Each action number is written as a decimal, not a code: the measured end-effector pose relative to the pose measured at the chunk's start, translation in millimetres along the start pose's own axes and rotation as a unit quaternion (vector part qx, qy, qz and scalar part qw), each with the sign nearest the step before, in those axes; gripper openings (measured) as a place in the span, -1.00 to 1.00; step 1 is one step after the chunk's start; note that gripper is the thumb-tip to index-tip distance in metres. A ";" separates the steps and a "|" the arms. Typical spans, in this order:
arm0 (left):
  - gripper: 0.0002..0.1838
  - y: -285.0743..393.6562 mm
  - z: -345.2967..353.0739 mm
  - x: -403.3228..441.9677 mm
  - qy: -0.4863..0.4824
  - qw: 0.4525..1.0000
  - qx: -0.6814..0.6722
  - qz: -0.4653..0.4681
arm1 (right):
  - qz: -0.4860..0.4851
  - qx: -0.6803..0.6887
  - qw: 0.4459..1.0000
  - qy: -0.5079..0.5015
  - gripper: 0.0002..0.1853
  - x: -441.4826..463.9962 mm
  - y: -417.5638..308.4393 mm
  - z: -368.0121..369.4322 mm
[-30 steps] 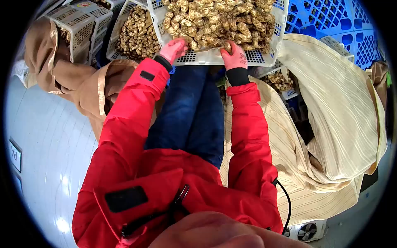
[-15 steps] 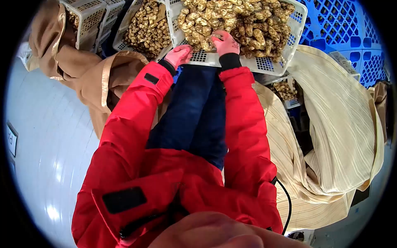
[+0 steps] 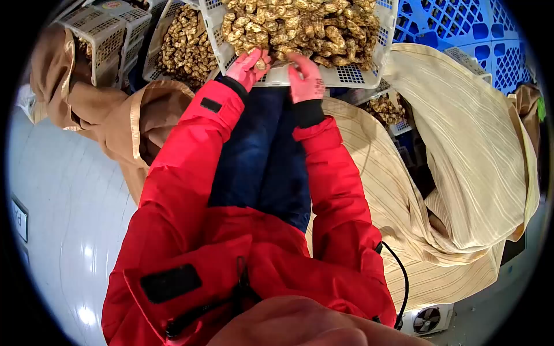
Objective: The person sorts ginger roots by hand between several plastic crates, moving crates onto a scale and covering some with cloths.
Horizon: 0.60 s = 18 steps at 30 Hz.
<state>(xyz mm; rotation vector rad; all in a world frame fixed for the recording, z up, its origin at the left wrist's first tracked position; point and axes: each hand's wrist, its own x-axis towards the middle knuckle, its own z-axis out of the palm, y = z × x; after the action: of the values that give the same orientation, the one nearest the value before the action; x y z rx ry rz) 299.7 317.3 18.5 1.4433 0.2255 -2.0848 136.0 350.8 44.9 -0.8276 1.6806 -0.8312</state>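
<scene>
A white plastic crate (image 3: 365,78) full of knobbly, yellow-brown, root-like pieces (image 3: 306,29) is at the top of the view, in front of my knees. My left hand (image 3: 247,69), in a pink glove, is closed around one knobbly root-like piece (image 3: 261,64) at the crate's near left edge. My right hand (image 3: 306,79), also pink-gloved, reaches over the near rim beside the heap. Its thumb and index finger are apart, with nothing visible between them; the other fingers are partly hidden.
Left of the crate stands another crate of smaller pieces (image 3: 186,43), beside stacked white crates (image 3: 107,43). Brown cloth (image 3: 109,118) drapes at left, beige striped cloth (image 3: 461,132) at right. Blue plastic crates (image 3: 456,26) are at upper right, and a fan unit (image 3: 427,320) sits at lower right.
My left hand has turned palm-up and now shows a piece. My right hand has drawn back from the heap toward the near rim, its fingers opening. The whole view has shifted.
</scene>
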 end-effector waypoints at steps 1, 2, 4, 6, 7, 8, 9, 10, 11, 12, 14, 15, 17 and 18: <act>-0.74 6.7 -0.7 -2.5 -0.022 1.000 0.012 -0.005 | -0.041 -0.116 0.989 0.078 -0.72 5.5 4.5 -15.3; -0.75 10.5 0.0 -5.4 -0.001 1.000 0.025 0.000 | -0.053 -0.195 0.973 0.111 -0.68 13.5 9.0 -32.5; -0.74 14.2 -10.5 0.0 -0.008 0.999 0.043 0.009 | -0.073 -0.329 0.932 0.137 -0.62 31.2 4.0 -57.6; -0.67 15.3 -16.4 3.5 0.019 0.997 0.071 0.010 | -0.086 -0.414 0.900 0.110 -0.53 43.9 9.9 -62.7; -0.63 13.8 -16.4 4.1 0.038 0.998 0.052 -0.003 | -0.098 -0.439 0.891 0.067 -0.62 48.2 16.3 -62.3; -0.59 13.0 -16.4 5.2 0.058 0.998 0.032 -0.015 | -0.064 -0.461 0.885 0.031 -0.67 49.2 22.5 -62.0; -0.55 12.0 -18.4 8.0 0.077 0.997 0.013 -0.026 | -0.030 -0.481 0.876 -0.006 -0.71 49.1 28.1 -61.7; -0.53 12.0 -20.8 10.7 0.091 0.992 0.079 -0.020 | -0.060 -0.477 0.877 0.008 -0.77 44.6 33.2 -62.6; -0.50 11.5 -23.2 12.8 0.104 0.984 0.145 -0.016 | -0.089 -0.474 0.876 0.021 -0.83 36.8 38.3 -65.3; -0.47 6.8 -25.8 15.3 0.114 0.971 0.209 -0.015 | -0.010 -0.539 0.842 -0.031 -0.84 23.1 34.1 -65.9; -0.46 -16.3 -27.6 19.1 0.079 0.922 0.369 0.085 | 0.012 -0.463 0.885 -0.043 -0.74 1.9 36.6 -76.4; -0.49 -27.5 -30.1 22.1 0.045 0.884 0.453 0.110 | 0.004 -0.420 0.908 -0.010 -0.70 -1.0 38.8 -79.5; -0.51 -38.7 -0.8 9.9 0.031 0.754 0.641 0.142 | -0.033 -0.366 0.927 0.070 -0.63 12.9 41.5 -87.6; -0.51 -42.9 7.2 9.9 0.012 0.666 0.727 0.168 | -0.042 -0.355 0.928 0.101 -0.61 25.6 38.7 -86.0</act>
<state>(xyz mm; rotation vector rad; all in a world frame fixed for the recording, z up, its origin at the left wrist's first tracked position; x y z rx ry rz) 268.0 345.4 4.5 1.9652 -1.9703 -1.7322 42.4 360.4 18.7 -1.3422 2.1825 -0.3483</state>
